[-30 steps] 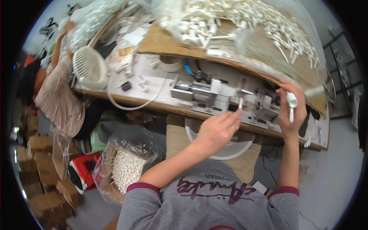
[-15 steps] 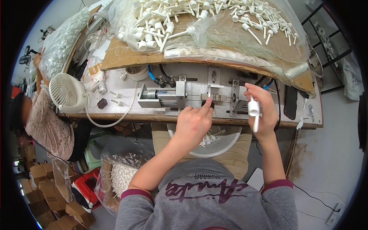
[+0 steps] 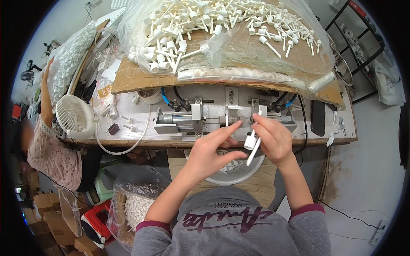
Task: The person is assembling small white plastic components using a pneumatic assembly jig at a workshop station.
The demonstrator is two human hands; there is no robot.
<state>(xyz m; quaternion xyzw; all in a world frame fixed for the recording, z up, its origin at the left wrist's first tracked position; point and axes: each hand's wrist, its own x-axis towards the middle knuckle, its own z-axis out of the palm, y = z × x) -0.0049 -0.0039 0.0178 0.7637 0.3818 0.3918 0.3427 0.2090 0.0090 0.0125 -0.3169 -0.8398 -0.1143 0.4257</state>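
Observation:
My right hand (image 3: 273, 141) is closed around white plastic cap-and-stick pieces, above the front of the bench. A white cap (image 3: 250, 142) and a white stick (image 3: 253, 154) poke out below its fingers, and another white tip shows above them. My left hand (image 3: 213, 147) is open beside them, its index finger stretched toward the metal fixture and its thumb close to the stick's lower end; whether they touch I cannot tell. Behind my hands lies the metal fixture (image 3: 232, 120) between two cylinders, with an upright white stick (image 3: 227, 118) at it.
A cardboard sheet (image 3: 149, 81) bears a heap of white capped sticks (image 3: 179, 30) in clear plastic. On the left stand a white fan (image 3: 76, 116) and a co-worker in a pink top (image 3: 55, 155). A white mesh basket (image 3: 239, 178) rests on my lap; a lined box (image 3: 141, 200) is below.
My right hand has moved left and inward with the white pieces, tilting them. My left hand has drawn back from the fixture, spreading thumb and index finger. The view has shifted slightly.

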